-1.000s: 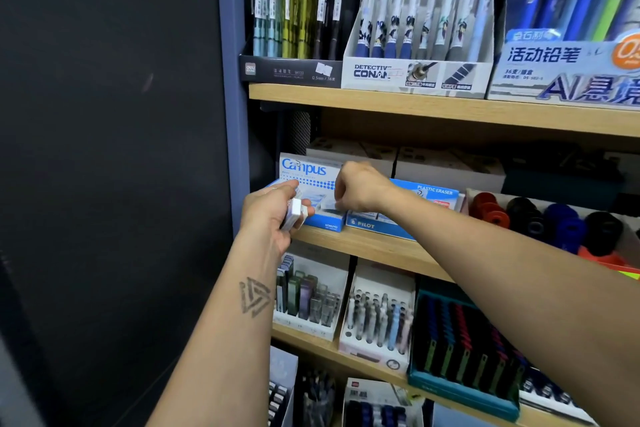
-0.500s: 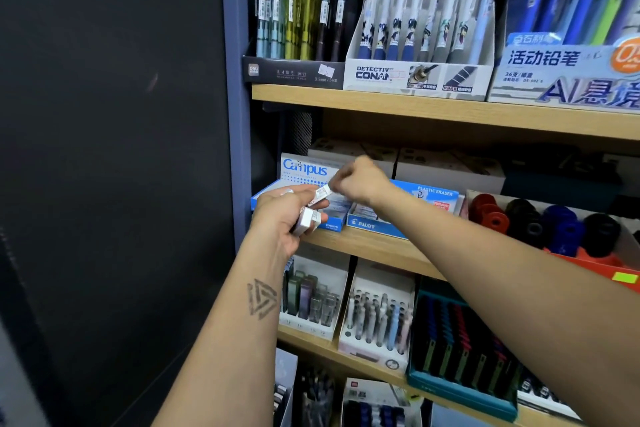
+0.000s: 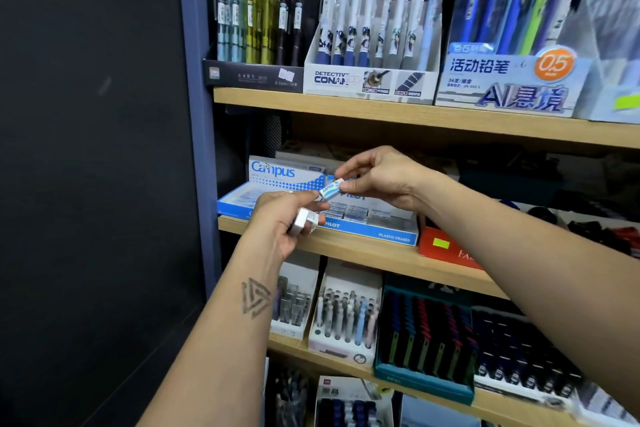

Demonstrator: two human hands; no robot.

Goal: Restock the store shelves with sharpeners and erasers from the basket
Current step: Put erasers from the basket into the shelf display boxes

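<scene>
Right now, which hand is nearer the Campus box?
Left. The left hand holds white erasers just in front of and below the Campus box; the right hand sits off to its right, pinching a Pilot eraser.

On my feed the left half is a flat dark wall panel [image 3: 90, 149], matte and almost black. Beside it runs a blue-grey upright post [image 3: 195, 114] of the shelving unit. I see three pale wooden shelves: the top shelf [image 3: 381, 111], the middle shelf [image 3: 363, 250] and a lower shelf [image 3: 287, 345], each slanting down to my right in the wide lens. The recesses behind them are dim; the light falls from above and in front, brightening the shelf edges
</scene>
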